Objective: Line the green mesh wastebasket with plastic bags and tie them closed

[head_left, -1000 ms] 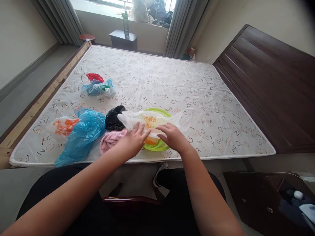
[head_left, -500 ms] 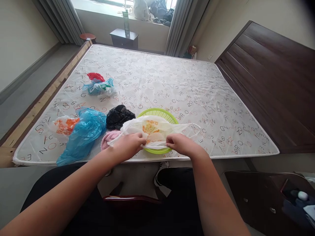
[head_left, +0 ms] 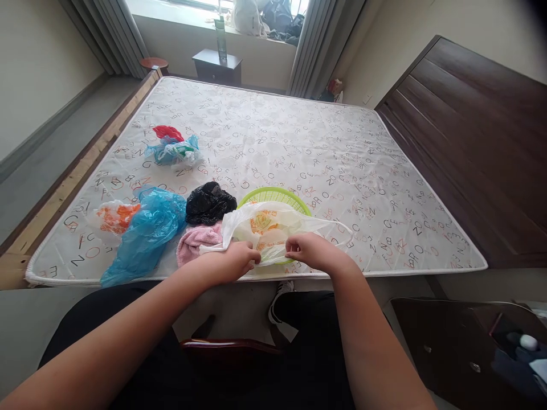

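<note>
A white plastic bag (head_left: 265,225) with orange and yellow print lies spread over a green basket (head_left: 277,193). My left hand (head_left: 239,261) pinches the bag's near edge on the left. On the right, my right hand (head_left: 310,250) grips the same edge between thumb and fingers. One bag handle stretches out to the right over the mattress. Left of the basket sits a pink towel (head_left: 199,239), partly under the bag, with a crumpled black plastic bag (head_left: 209,203) behind it. The basket's near part is mostly hidden by the bag.
A blue plastic bag (head_left: 149,228) and a white-and-orange bag (head_left: 114,217) lie at left on the mattress (head_left: 342,159). Farther back is a pile of red, blue and white bags (head_left: 173,147). A dark headboard (head_left: 470,142) stands right; a stool (head_left: 231,345) shows below.
The bag's left end has shifted right and towards me with my left hand, uncovering more of the pink towel. My right hand has stayed nearly in place.
</note>
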`<state>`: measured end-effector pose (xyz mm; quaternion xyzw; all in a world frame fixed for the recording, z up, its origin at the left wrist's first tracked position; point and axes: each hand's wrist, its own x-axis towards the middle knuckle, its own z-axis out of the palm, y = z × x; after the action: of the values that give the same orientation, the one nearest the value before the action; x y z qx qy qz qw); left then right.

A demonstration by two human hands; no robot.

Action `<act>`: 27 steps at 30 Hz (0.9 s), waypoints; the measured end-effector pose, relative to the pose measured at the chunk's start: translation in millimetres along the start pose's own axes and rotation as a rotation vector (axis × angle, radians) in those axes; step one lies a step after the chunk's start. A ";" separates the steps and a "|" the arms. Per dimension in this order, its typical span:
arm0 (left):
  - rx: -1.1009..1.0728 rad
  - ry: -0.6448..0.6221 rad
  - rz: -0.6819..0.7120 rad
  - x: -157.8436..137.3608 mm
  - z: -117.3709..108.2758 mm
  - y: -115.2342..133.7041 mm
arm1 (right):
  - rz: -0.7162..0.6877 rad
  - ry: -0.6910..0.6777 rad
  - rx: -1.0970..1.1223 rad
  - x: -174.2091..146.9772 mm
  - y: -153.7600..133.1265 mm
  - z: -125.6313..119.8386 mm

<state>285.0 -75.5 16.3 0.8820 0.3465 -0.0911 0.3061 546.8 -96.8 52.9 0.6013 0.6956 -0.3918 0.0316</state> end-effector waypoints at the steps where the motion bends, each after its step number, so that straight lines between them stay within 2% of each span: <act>1: -0.011 -0.001 0.002 -1.0 -4.0 1.4 | 0.009 -0.007 0.013 1.1 0.7 0.4; 6: -0.069 -0.030 0.035 -5.3 -16.8 4.0 | 0.049 0.028 -0.015 7.3 10.7 4.4; 11: -0.099 -0.115 -0.094 -3.4 -17.5 -2.1 | 0.130 0.137 -0.015 13.0 21.9 6.0; 15: -0.212 -0.069 -0.221 -2.8 -26.4 -10.0 | 0.157 0.271 0.014 16.3 24.9 5.2; 21: -0.429 0.084 -0.423 0.8 -30.9 -33.1 | 0.326 0.477 0.008 28.1 35.8 8.4; 24: -0.473 0.148 -0.519 5.4 -23.9 -41.3 | 0.320 0.544 0.053 33.5 43.6 12.5; 27: -0.473 0.124 -0.574 5.8 -19.9 -42.9 | 0.205 0.471 0.155 32.8 47.2 15.4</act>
<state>259.7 -35.7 9.5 0.6577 0.6091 -0.0369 0.4417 571.9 -80.6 1.4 0.7437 0.5875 -0.2877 -0.1378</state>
